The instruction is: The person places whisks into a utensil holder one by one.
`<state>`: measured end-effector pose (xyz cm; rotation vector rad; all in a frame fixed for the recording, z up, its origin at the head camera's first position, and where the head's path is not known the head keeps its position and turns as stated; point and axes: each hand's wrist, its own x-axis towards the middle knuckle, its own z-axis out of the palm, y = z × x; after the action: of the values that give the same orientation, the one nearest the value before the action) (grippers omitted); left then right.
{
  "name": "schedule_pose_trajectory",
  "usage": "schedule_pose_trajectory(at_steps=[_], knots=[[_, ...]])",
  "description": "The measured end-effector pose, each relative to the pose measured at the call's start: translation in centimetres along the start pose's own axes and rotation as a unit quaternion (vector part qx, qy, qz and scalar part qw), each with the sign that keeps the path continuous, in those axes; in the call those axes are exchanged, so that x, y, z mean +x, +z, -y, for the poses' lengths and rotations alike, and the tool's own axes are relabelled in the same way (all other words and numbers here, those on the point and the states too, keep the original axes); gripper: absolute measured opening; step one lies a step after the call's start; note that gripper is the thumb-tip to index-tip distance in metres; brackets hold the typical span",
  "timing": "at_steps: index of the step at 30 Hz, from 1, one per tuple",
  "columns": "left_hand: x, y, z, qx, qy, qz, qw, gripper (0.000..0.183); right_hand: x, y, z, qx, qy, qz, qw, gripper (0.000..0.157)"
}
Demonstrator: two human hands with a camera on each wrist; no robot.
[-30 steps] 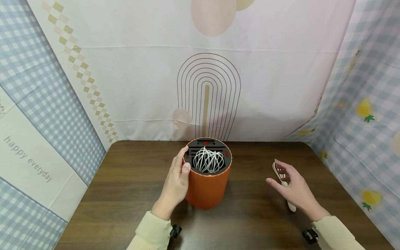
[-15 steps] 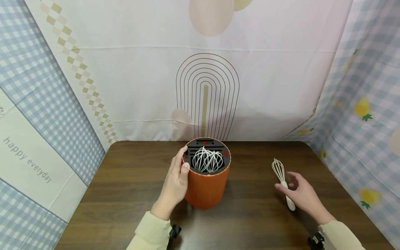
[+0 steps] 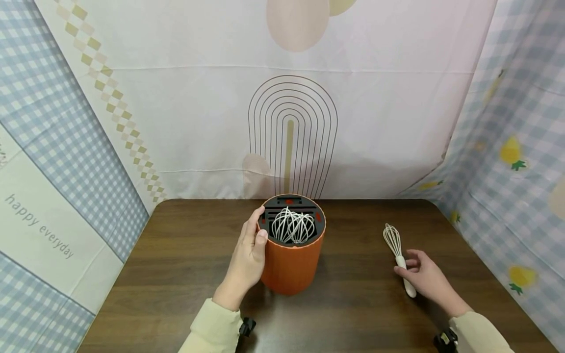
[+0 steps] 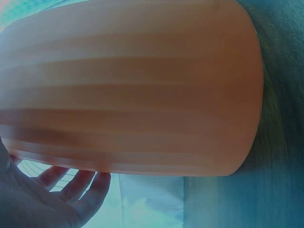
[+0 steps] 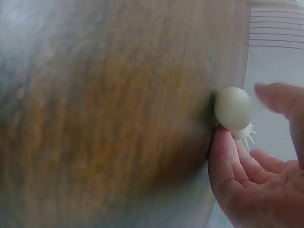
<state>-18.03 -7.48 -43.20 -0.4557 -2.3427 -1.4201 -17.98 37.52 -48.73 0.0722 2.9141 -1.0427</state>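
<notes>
Between the thumb and fingers of a person's right hand (image 3: 425, 279) lies a whisk (image 3: 400, 264), its pale handle running back beside the palm, its wire end pointing forward and a little left of the fingertips. The thumb and fingers are apart, not closed round the handle: the right wrist view shows a gap between thumb and handle, while a fingertip on the other side appears to touch it. The whisk lies on a dark wood-look table (image 3: 190, 255) that stretches beneath both hands.

Well to the left of the right hand, the left hand (image 3: 244, 257) rests against an upright orange holder (image 3: 291, 269), thumb on the near side by the rim, fingers spread along the left side, thumb and fingers apart. Just right of that hand, white wire loops (image 3: 293, 228) (probably of more than one utensil, though they overlap too much to count) rise from the holder's black slotted top (image 3: 304, 203).

From here, the smooth, rounded handle could roll or skid away if a fingertip nudges it before the thumb meets it; a grip taken too near one end could let the other droop. The holder, tall for its base, could tip or slide if the left hand pushes high on its rim.
</notes>
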Motion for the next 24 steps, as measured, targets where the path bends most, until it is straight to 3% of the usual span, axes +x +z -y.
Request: schedule_pose_trajectory(at_steps=[15,24], knots=[[-0.03,0.14,0.16,0.003,-0.004,-0.003,1.0000,0.054,0.03,-0.08,-0.59,-0.019,0.000,0.006,1.000,0.051],[-0.06,0.08,0.12,0.004,-0.003,-0.005,1.0000,0.053,-0.02,-0.01,-0.49,-0.022,0.000,-0.001,1.000,0.048]])
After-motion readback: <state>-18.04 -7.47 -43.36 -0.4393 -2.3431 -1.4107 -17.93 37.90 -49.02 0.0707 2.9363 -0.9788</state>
